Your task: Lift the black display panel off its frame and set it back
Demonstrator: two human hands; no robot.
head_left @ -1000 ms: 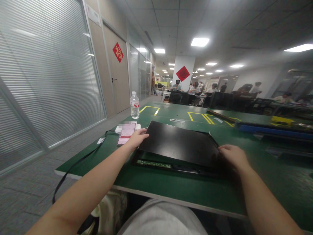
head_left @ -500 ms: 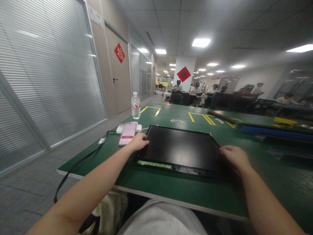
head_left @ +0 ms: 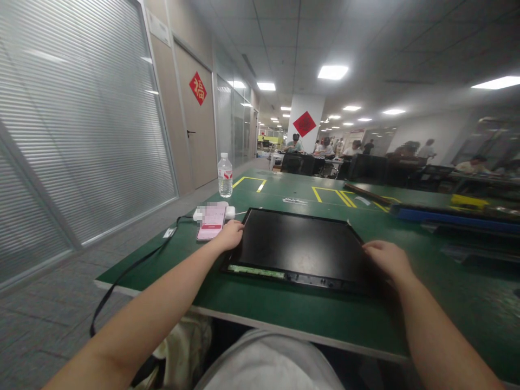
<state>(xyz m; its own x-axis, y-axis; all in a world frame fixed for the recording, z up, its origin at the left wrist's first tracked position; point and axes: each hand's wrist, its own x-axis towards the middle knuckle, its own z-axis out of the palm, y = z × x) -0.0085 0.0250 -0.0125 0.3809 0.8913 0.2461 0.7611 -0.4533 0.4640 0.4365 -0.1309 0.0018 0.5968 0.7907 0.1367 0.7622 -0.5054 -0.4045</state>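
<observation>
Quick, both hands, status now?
Left hand: at left edge of the black panel; grip cannot be told.
Right hand: curled at its right edge; grip cannot be told.

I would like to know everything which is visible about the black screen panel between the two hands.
The black screen panel is a wide, flat rectangle, smooth like glass or plastic, with a soft sheen and no picture lit. It lies face up within a black frame on the green table. Along its near side, a green circuit board strip shows at left. The left hand and right hand are at its side edges; how firmly they grip is unclear.
</observation>
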